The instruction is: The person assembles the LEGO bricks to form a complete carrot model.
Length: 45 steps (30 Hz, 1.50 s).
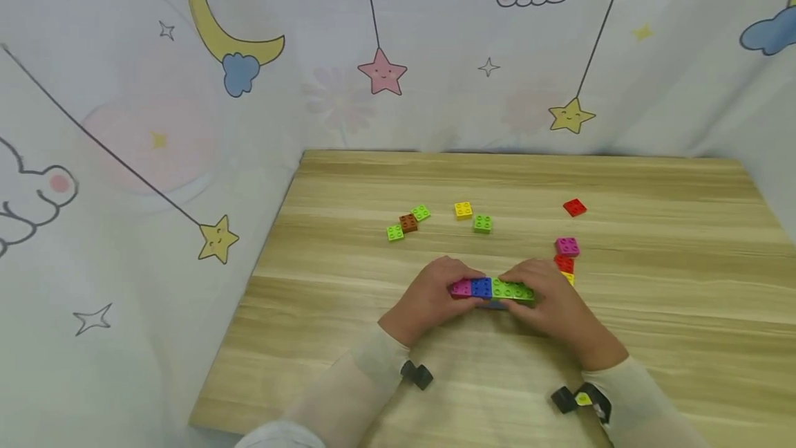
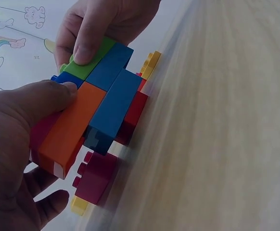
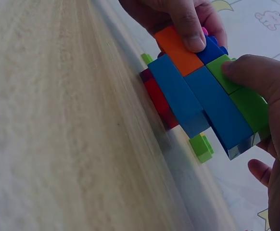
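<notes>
Both hands hold one stack of toy building bricks (image 1: 481, 287) low over the wooden table. Its top row runs pink, blue, then green. Under that row sit an orange brick (image 2: 72, 130) and a blue brick (image 3: 217, 108) side by side, with another blue brick (image 2: 115, 110) below them. Further down, a red brick (image 3: 158, 98) shows close to the tabletop. My left hand (image 1: 438, 292) pinches the pink and orange end, its thumb on the near side by the blue top brick. At the green end, my right hand (image 1: 550, 299) grips with its thumb on a green brick (image 3: 222, 72).
Beyond the hands lie a yellow brick (image 1: 463, 210), a green brick (image 1: 482, 225) and a brown brick (image 1: 408, 222) between two lime ones. To the right are a magenta brick (image 1: 567, 247), a flat red brick (image 1: 575, 207), and red and yellow bricks partly behind the right hand. A printed curtain (image 1: 435, 116) borders the table.
</notes>
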Available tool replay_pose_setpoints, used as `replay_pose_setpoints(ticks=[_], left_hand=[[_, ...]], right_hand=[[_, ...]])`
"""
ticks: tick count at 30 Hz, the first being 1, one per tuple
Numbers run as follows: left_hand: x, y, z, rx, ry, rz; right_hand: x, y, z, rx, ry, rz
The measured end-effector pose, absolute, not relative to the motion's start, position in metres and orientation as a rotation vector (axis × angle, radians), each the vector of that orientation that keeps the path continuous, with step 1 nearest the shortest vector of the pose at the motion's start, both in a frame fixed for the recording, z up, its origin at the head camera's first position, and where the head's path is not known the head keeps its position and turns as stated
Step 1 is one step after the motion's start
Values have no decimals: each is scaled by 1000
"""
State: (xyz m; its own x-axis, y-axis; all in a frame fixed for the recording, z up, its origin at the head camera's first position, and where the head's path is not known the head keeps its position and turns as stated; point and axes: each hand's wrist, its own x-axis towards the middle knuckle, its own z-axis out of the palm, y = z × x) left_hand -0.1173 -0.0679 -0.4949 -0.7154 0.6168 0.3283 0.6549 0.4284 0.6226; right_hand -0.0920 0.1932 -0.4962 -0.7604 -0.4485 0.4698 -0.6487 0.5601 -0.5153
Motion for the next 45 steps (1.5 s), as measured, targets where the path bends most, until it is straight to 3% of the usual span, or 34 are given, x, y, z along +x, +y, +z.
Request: replay_pose_setpoints(ticks=[19, 35, 45], left_hand=[[-114, -71, -493, -1103, -2656, -1241], [-113, -70, -493, -1072, -2700, -1249], [-112, -68, -492, -1077, -2694, -1247]], right_hand=[[-90, 195, -495, 896, -2528, 1087], [-140, 304, -514, 437, -2564, 985], [-143, 307, -517, 396, -2750, 982]])
